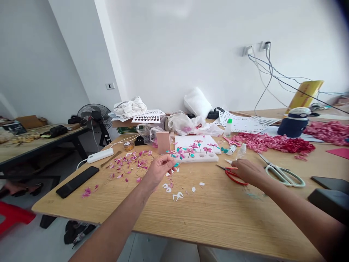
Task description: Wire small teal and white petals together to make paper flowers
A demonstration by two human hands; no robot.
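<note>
My left hand (163,166) is closed in a pinch above the middle of the table. A small teal leaf (176,165) shows at its fingertips, apparently part of a thin sprig; the fingers hide most of it. Behind it, pink flowers with teal leaves (193,146) stand in a white foam block (205,158). My right hand (249,170) is closed over the red-handled scissors (236,178), which lie on the table. A white pointed tip (229,161) shows beside its fingers; what they grip is hidden. A clear bottle (241,150) stands just behind that hand.
Loose pink petals (131,162) lie at left; white paper cutouts (177,196) lie in front. Pale-green-handled scissors (285,174), a pink petal heap (272,143) and a blue flask (294,123) are at right. A black phone (77,181) lies near the left edge.
</note>
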